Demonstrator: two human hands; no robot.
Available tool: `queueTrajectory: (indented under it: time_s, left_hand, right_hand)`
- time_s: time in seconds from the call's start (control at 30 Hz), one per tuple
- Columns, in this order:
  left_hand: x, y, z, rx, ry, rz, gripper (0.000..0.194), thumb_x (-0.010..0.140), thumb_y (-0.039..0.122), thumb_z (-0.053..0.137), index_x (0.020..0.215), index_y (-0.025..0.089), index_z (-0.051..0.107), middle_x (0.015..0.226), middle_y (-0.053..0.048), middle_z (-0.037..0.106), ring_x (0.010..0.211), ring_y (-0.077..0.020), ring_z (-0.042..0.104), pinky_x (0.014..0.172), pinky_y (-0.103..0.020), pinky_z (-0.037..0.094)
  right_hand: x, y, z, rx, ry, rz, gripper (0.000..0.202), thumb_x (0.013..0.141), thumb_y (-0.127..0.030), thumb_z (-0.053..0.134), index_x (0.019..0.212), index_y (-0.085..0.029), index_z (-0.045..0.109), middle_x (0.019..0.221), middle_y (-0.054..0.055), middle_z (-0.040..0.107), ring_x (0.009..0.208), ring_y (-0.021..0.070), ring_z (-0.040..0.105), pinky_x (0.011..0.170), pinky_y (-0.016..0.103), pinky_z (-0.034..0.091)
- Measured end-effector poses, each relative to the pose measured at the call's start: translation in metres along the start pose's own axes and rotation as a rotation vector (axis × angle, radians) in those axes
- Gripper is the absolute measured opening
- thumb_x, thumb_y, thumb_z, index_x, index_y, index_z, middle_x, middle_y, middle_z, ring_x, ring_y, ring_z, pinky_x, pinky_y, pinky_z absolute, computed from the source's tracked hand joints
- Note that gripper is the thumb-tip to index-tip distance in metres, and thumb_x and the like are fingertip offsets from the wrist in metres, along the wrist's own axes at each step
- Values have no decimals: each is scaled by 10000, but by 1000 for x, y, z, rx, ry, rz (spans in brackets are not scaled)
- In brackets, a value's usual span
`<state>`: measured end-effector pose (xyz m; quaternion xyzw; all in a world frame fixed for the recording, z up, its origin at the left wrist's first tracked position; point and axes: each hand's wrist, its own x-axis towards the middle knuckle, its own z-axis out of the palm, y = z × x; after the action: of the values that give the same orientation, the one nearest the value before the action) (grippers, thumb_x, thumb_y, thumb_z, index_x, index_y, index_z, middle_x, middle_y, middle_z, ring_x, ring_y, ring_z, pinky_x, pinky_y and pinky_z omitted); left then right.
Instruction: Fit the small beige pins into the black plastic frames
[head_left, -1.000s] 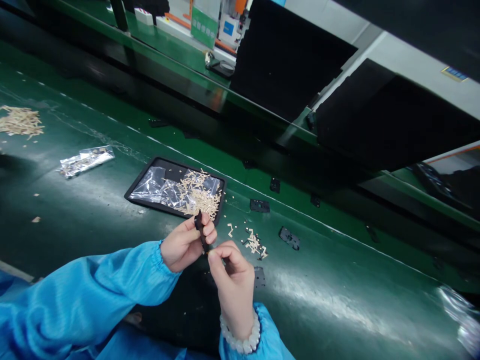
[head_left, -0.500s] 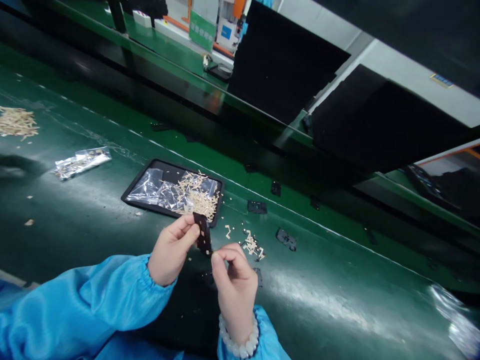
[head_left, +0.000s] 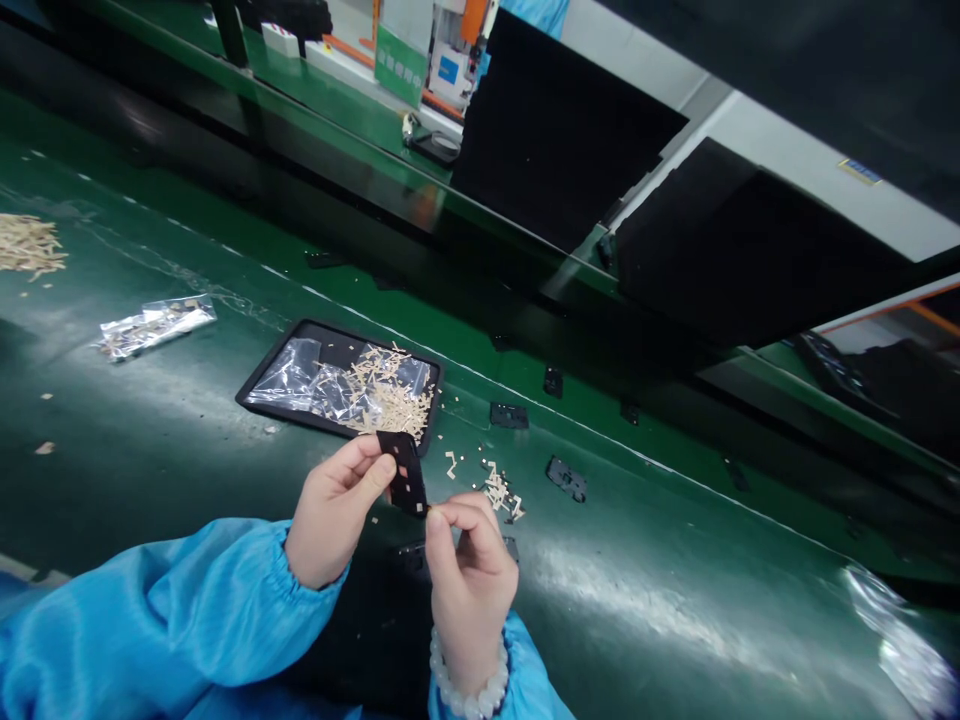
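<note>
Between thumb and fingers, my left hand [head_left: 334,515] grips a flat black plastic part [head_left: 405,478] that is held tilted and has small pale squares on its face. My right hand [head_left: 472,570] is pinched at the lower right corner of that part; whatever sits between its fingertips is too small to make out. Just beyond the hands lies a black tray [head_left: 251,402] with clear plastic bags and many small beige pieces [head_left: 401,405]. To the right of the part, a loose cluster of beige strips [head_left: 499,492] lies on the green bench.
Similar black parts [head_left: 566,478] [head_left: 510,415] lie right of the tray. A clear bag of pieces [head_left: 157,325] and a beige heap [head_left: 30,245] are at left. Crumpled clear plastic [head_left: 900,640] is at right. A dark beam [head_left: 420,235] runs across behind the bench [head_left: 675,560].
The black part has turned slightly, so more of its face shows. Both hands keep their grip near the same place. The whole view has shifted a little.
</note>
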<state>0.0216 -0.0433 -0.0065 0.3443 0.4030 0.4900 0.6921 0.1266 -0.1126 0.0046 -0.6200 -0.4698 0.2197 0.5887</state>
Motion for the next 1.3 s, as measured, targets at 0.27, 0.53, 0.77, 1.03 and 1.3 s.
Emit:
queueTrajectory:
  time_s: [0.27,0.53,0.77,1.03,1.3]
  left_hand:
    - [-2,2,-1,73,14,57,174,735,317,695,823,170,670,654,8,678,568,-98,593,543,-168,495]
    - [-7,8,-1,274,64,223,45,752,216,660,784,192,679,616,34,667,547,-90,609,552,-153,509]
    - [-10,13,2,361,115,252,67,723,164,663,771,198,695,674,19,710,580,-110,637,603,-176,529]
    - [11,14,4,-3,38,-173,327,604,355,784,832,140,690,670,-26,692,591,-124,623,523,-187,518]
    - [16,6,7,-137,-145,-600,198,624,227,782,741,120,663,567,18,613,441,-67,561,376,-132,477]
  right_hand:
    - [3,2,-6,-113,-21,-127,138,824,-92,553,765,-205,605,708,0,547,672,129,531,561,240,414]
    - [3,2,-12,-238,-28,-277,177,809,-52,559,856,-205,634,734,15,581,677,137,564,589,273,463]
    - [6,0,-12,-542,-14,-625,243,767,-12,603,938,-183,620,703,37,620,632,152,555,610,324,464]
    - [19,-4,-28,-309,-287,-483,210,802,-64,580,946,-212,620,733,27,617,691,158,580,629,320,488]
    - [45,6,-33,-157,-483,-356,269,838,-90,564,1012,-269,666,1097,67,604,990,178,580,830,319,499]
